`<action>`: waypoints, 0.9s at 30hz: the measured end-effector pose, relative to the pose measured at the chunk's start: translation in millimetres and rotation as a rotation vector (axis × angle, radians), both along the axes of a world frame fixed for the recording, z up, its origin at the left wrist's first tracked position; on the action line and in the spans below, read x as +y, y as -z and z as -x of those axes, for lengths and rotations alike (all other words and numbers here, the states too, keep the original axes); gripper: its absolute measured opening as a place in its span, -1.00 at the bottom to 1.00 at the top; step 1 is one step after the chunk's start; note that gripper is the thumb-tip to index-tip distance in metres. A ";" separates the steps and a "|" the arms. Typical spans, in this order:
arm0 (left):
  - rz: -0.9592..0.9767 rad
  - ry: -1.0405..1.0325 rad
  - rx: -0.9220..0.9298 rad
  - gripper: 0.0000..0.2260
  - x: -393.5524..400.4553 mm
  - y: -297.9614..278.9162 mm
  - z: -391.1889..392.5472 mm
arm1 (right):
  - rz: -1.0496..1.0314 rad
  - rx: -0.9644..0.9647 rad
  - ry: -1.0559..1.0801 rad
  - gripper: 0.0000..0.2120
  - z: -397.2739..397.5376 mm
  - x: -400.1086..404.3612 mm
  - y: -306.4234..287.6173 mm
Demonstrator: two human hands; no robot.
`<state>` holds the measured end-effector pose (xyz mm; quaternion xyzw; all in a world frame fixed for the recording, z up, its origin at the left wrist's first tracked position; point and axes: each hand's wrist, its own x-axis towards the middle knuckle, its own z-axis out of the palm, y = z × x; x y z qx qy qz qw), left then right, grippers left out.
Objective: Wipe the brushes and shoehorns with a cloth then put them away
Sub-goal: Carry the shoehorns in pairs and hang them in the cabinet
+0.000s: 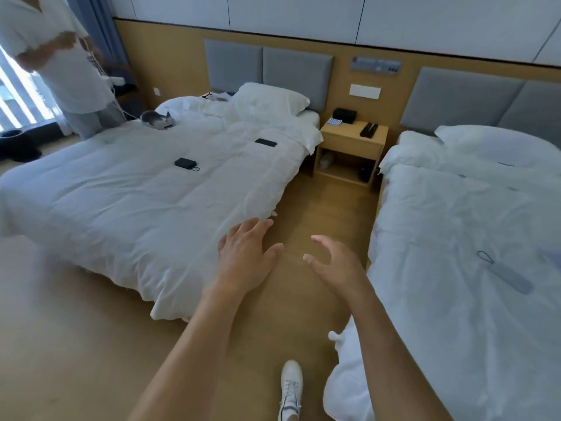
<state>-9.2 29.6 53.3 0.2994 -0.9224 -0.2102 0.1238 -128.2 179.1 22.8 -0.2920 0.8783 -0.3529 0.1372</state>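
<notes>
Both arms reach forward over the wooden floor in the aisle between two white beds. The left hand is held flat, palm down, fingers straight and slightly spread, holding nothing; its fingertips hover at the corner edge of the left bed. The right hand is just beside it, apart from it, its fingers loosely bent in a relaxed claw, and it too holds nothing.

To the right of the right hand, on the right bed, lies a grey shoehorn with a cord loop at its upper end, flat on the duvet and well apart from the hand. A bluish shape at the frame's right edge beyond it is too blurred to name.

Ahead of the left hand, on the left bed, rest two dark flat devices: a black power bank with a short strap and, farther on, a black phone. Near the far side of that bed sits a grey and white bundle that I cannot make out.

Straight ahead of both hands, between the beds, stands a small wooden nightstand with a black box and remote controls on top. Far to the left of the left hand another person in white stands by the window. Below the arms, a white sneaker steps on the floor
</notes>
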 end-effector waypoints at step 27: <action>-0.027 0.221 -0.004 -0.51 -256.4 9.9 460.3 | -0.035 -0.022 0.162 -0.51 412.1 -247.9 -3.4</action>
